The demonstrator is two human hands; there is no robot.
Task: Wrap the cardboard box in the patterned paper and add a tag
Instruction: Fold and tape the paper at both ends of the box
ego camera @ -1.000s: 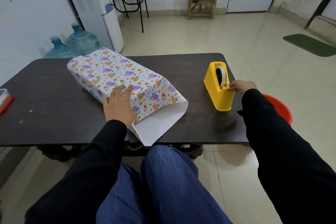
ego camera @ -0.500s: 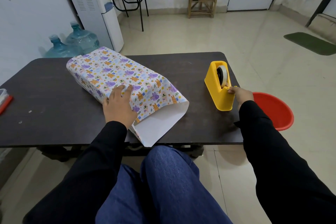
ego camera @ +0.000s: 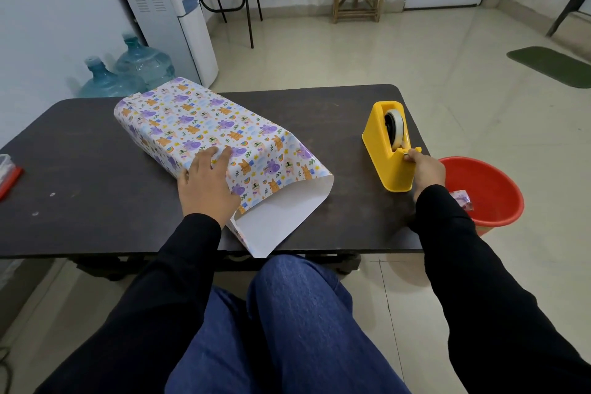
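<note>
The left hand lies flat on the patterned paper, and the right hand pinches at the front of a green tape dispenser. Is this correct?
No. The head view shows the tape dispenser is yellow, not green. Otherwise right: left hand flat on the patterned paper, right hand pinching at the dispenser's front.

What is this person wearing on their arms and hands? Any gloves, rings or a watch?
The left sleeve and right sleeve are long, plain black and reach the wrists. The left hand and right hand are bare: no gloves, and no ring or watch shows.
</note>
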